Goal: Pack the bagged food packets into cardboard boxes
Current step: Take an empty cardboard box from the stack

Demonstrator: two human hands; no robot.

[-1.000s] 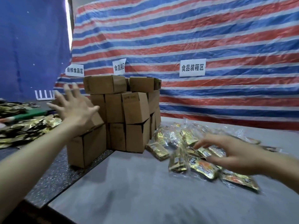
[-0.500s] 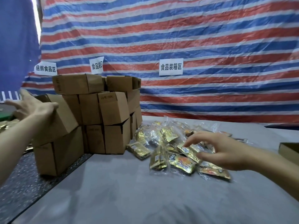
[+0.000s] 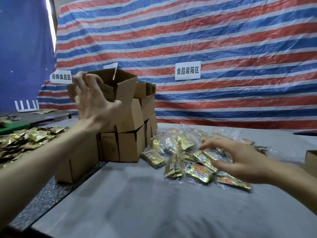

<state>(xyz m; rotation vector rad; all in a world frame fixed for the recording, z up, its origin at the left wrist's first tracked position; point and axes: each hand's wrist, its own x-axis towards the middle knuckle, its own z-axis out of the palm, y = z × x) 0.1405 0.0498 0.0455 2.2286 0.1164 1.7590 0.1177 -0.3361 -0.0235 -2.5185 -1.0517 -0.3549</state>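
Head view, left hand (image 3: 93,107) grip on open box (image 3: 120,86)

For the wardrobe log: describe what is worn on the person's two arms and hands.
Nothing is worn. The left hand and right hand are bare, without gloves, and no rings or watch show. Both forearms are uncovered as far as the frame edge, with no sleeve in view.

Dim, soft light; wide-angle edge warp
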